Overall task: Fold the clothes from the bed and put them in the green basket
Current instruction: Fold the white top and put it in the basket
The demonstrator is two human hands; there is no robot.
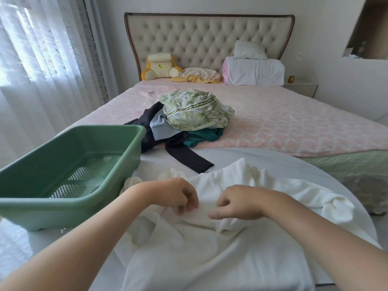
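Beyond the fingers [182,207], a pile of clothes [195,118] lies on the bed [294,122], and the green basket [63,213] stands just to their left. The left hand [174,194] and right hand [237,203] are curled, each pinching the white garment [210,253] on the surface [241,156] beneath them. The fingertips are blurred, and the garment's near edge is cut off.

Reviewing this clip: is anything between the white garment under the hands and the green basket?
Nothing visible. The left hand and the right hand both pinch the white garment. The green basket sits directly beside it on the left, its top open and nothing seen inside.
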